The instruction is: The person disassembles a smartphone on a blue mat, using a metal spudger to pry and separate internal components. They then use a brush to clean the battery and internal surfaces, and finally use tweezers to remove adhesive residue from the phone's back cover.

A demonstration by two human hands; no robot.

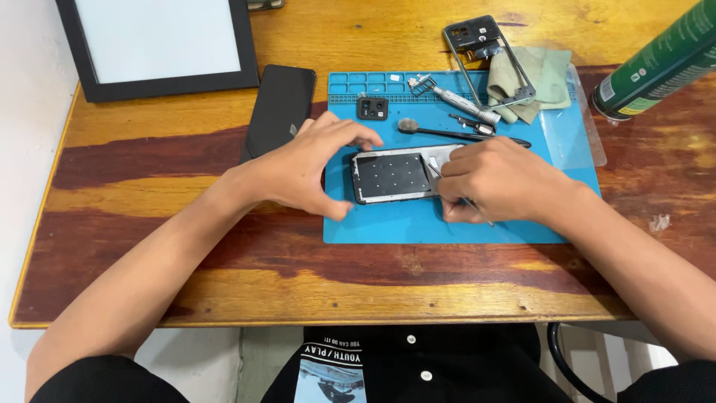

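**Two hands on one opened phone, tools around it**

We see one opened phone (394,177) lying flat on one blue work mat (418,224), its dark inner plate facing up, a little left of the mat's middle. Our left hand (306,168) arches over the phone's left end, fingers spread wide and curved, the thumb touching the mat at the phone's 7 o'clock corner and the fingertips reaching its 11 o'clock corner. Our right hand (496,179) covers the phone's right end, at its 3 o'clock side, fingers pinched narrow around one thin pair of tweezers (477,210); the tip is hidden under the fingers, the back end pokes out toward 5 o'clock.

At 12 o'clock from the phone lie one small black camera cover (372,108), one black brush (447,133) and one grey screwdriver (456,97), all on the mat. At 1 o'clock, one empty phone frame (456,67) rests partly on one green cloth (552,75). Further out at 2 o'clock, one green spray can (660,63) lies on its side on the wooden table (224,283). At 10 o'clock, just off the mat's edge, lies one black phone back (281,104), and beyond it, at 11 o'clock, one black-framed white board (156,45).
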